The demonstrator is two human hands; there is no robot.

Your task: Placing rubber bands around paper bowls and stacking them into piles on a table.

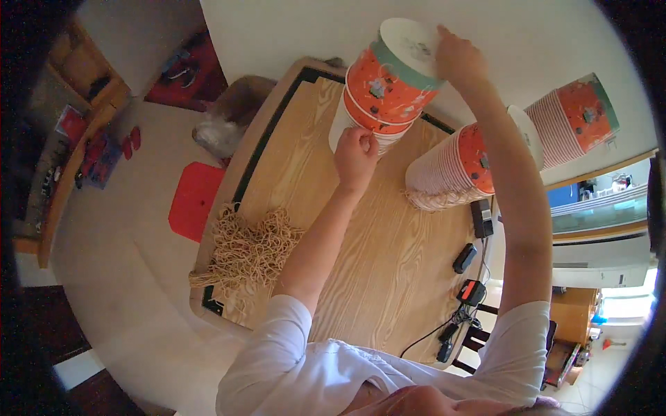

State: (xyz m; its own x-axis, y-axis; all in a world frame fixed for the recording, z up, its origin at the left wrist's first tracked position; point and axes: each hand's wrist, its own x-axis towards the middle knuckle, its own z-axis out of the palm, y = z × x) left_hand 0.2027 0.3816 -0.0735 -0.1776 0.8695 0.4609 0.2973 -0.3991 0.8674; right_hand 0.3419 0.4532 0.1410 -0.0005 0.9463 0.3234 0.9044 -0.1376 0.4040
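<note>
A tall stack of orange paper buckets [388,87] with a green band and a white round end [409,46] stands at the table's far side. My left hand [356,154] is closed at the rim of a lower bucket in the stack, fingertips pinched together; what they hold is too small to make out. My right hand [460,61] is at the white end's right edge, index finger stretched out past it and the other fingers partly hidden. Left of my left forearm, a tangled heap of beige cords [253,248] lies on the wooden table [347,277].
Two more bucket stacks, one on the table [451,163] and one farther right [572,121], stand beyond my right arm. Black adapters [465,258] and cables [454,320] lie along the right edge. A red stool [196,201] and a bin with clear plastic [225,132] stand left.
</note>
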